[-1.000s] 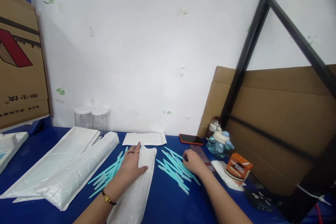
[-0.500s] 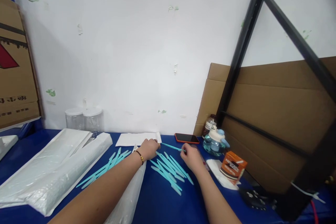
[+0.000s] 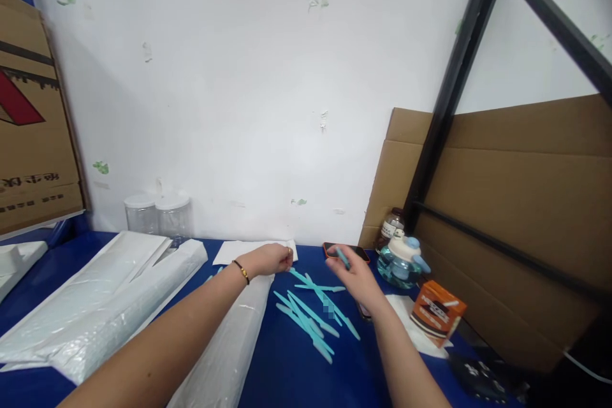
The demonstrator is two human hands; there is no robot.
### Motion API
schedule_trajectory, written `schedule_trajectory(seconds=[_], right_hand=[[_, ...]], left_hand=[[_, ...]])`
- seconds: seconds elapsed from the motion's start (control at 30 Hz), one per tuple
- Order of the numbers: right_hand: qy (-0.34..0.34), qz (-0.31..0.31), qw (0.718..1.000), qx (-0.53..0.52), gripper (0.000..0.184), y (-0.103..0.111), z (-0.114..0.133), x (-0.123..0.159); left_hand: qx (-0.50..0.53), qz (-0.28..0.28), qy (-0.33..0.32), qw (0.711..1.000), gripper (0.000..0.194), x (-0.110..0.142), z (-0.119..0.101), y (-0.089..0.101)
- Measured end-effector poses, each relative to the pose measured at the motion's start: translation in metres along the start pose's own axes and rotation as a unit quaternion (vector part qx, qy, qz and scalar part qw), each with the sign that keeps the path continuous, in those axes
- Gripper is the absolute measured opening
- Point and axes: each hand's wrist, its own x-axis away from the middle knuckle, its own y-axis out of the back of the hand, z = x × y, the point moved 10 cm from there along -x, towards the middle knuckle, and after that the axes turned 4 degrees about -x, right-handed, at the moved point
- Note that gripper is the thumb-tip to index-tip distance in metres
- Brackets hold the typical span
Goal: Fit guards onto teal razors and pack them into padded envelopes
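Observation:
Several slim turquoise eyebrow razors [image 3: 306,322] lie in a loose, crossing pile on the blue table. At the pile's far left end is my left hand [image 3: 275,259], its fingers closed. One razor's tip shows right below these fingers; what they hold, if anything, is hidden. My right hand [image 3: 356,277] is raised to the right of the pile, its thumb and fingers around a short-looking turquoise razor [image 3: 343,258] that points away from me. Beneath my left forearm lies a white plastic bag [image 3: 227,344], and it covers most of the second group of razors.
White padded mailers [image 3: 100,299] lie on the left, before two clear lidded jars [image 3: 173,217]. Behind my hands are a white sheet [image 3: 229,252] and a phone [image 3: 361,254]. A teal bottle [image 3: 399,262], an orange box [image 3: 437,312] and a black rack post [image 3: 442,115] stand right.
The razor that stretched between my hands no longer spans them. My right hand has turned and lifted slightly with a razor. More razors now cross at the pile's top, and the view has shifted slightly.

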Motion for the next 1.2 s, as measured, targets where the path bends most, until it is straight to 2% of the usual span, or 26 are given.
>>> schedule_trajectory(seconds=[0.1,0.17,0.23,0.27,0.3,0.33,0.4,0.47,0.53,0.6,0.7,0.77,0.83,0.9,1.0,1.07,1.13,1.2], right_hand=[[0.058,0.075,0.973,0.21,0.027,-0.035,0.013,-0.003],[0.055,0.07,0.97,0.228,0.026,-0.035,0.011,-0.007],[0.029,0.022,0.987,0.157,0.034,-0.016,0.006,-0.009],[0.011,-0.007,0.996,0.093,0.037,-0.002,0.001,-0.01],[-0.006,-0.033,0.999,0.016,0.038,0.011,-0.004,-0.009],[-0.022,-0.056,0.996,-0.066,0.038,0.022,-0.01,-0.008],[-0.053,-0.085,0.969,-0.225,0.037,0.036,-0.025,-0.005],[-0.091,-0.107,0.931,-0.336,0.036,0.039,-0.045,-0.003],[-0.136,-0.135,0.895,-0.404,0.033,0.036,-0.067,-0.001],[-0.168,-0.166,0.861,-0.451,0.032,0.028,-0.084,0.001],[-0.214,-0.194,0.834,-0.47,0.042,0.011,-0.099,0.005],[-0.226,-0.174,0.843,-0.456,0.043,-0.002,-0.096,0.005],[-0.204,-0.159,0.86,-0.44,0.039,-0.006,-0.087,0.003],[-0.16,-0.174,0.869,-0.435,0.038,0.004,-0.079,0.001],[-0.124,-0.194,0.867,-0.442,0.042,0.023,-0.075,0.001],[-0.131,-0.166,0.876,-0.433,0.04,0.026,-0.074,0.0],[-0.147,-0.113,0.901,-0.392,0.035,0.021,-0.072,0.0],[-0.153,-0.066,0.938,-0.304,0.033,0.014,-0.069,0.001]], left_hand=[[0.096,-0.026,-0.066,0.993,0.016,-0.003,-0.03,0.03],[0.174,-0.085,-0.081,0.978,0.024,-0.008,-0.041,0.047],[0.206,-0.154,-0.044,0.965,0.036,-0.014,-0.036,0.05],[0.194,-0.165,-0.019,0.967,0.039,-0.017,-0.031,0.042],[0.166,-0.153,0.007,0.974,0.04,-0.021,-0.028,0.027],[0.128,-0.118,0.027,0.984,0.038,-0.026,-0.025,0.008],[0.067,-0.019,0.056,0.996,0.033,-0.032,-0.019,-0.035],[0.063,0.021,0.071,0.995,0.022,-0.034,-0.014,-0.06],[0.088,0.017,0.076,0.993,0.015,-0.036,-0.01,-0.066],[0.119,-0.001,0.079,0.99,0.013,-0.039,-0.008,-0.062],[0.189,-0.043,0.075,0.978,0.026,-0.045,-0.015,-0.048],[0.264,-0.058,0.047,0.962,0.035,-0.049,-0.028,-0.043],[0.307,-0.047,0.003,0.951,0.039,-0.053,-0.045,-0.041],[0.253,-0.022,-0.034,0.967,0.04,-0.053,-0.055,-0.044],[0.074,-0.01,-0.028,0.997,0.038,-0.049,-0.044,-0.048],[0.007,-0.007,-0.005,1.0,0.037,-0.047,-0.028,-0.052],[-0.001,-0.001,0.003,1.0,0.027,-0.045,-0.017,-0.057],[-0.003,0.009,0.002,1.0,0.018,-0.044,-0.012,-0.06]])
